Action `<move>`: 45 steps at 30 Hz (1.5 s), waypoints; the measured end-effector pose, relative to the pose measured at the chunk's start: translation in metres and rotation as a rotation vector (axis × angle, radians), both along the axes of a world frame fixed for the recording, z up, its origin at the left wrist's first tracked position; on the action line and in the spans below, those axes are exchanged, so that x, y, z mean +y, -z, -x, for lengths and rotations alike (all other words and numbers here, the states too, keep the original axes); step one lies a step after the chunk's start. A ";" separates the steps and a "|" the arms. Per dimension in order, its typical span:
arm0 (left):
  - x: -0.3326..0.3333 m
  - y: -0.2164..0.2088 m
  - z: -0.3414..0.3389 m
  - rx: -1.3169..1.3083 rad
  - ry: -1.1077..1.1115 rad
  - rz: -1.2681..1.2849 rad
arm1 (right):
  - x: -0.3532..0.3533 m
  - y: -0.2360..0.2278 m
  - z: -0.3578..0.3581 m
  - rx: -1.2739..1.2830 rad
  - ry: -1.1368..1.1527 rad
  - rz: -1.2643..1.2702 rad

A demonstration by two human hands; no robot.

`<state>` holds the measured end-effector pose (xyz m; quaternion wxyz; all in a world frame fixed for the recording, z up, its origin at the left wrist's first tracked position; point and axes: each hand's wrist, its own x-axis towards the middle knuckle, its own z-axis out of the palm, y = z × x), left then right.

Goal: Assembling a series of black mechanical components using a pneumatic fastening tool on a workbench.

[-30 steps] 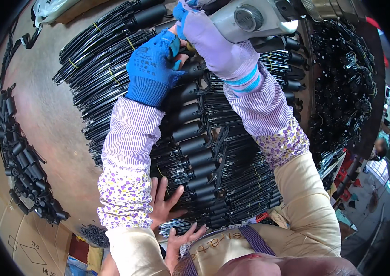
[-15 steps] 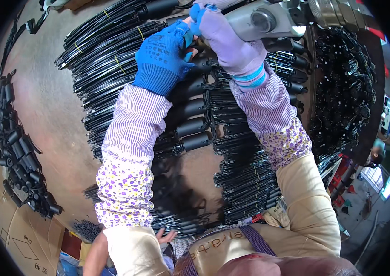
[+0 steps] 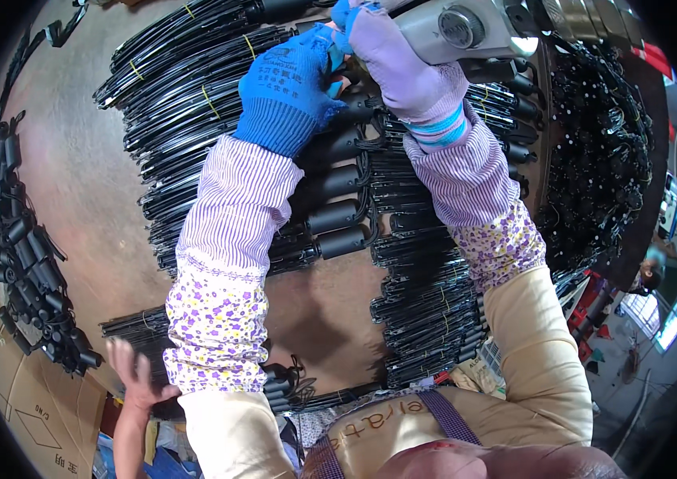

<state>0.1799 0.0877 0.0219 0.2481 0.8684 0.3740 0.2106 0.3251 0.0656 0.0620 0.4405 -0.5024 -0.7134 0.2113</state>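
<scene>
My left hand (image 3: 283, 92), in a blue knit glove, curls its fingers at the far middle of the table. My right hand (image 3: 398, 68), in a lilac glove with blue fingertips, is closed just beside it. What either hand grips is hidden by the gloves. A grey metal machine head (image 3: 460, 28) with a round knob stands right against my right hand. Under and around both hands lie rows of black bundles (image 3: 187, 120) of thin ribs, like folded umbrella frames, tied with yellow strings. Black cylindrical handles (image 3: 342, 243) stick out from their right ends.
A co-worker's bare hand (image 3: 135, 375) reaches in at lower left, by a dark rib bundle (image 3: 143, 323). Loose black cylinders (image 3: 31, 255) are heaped at the left edge, above a cardboard box (image 3: 31, 407). A dark pile of small parts (image 3: 598, 160) lies at right.
The co-worker's hand has moved left from behind my left sleeve and is spread. More of the rib bundle now shows left of that sleeve. My own hands have barely shifted.
</scene>
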 end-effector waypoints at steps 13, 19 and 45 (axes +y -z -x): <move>0.016 0.023 0.007 -0.042 0.013 -0.032 | 0.002 0.011 0.001 0.059 0.141 0.270; 0.017 0.021 0.006 -0.295 0.046 0.212 | 0.023 -0.004 -0.012 -0.105 0.135 0.329; -0.063 0.047 0.054 0.117 0.080 -0.086 | 0.109 0.048 0.034 -0.969 -0.152 0.254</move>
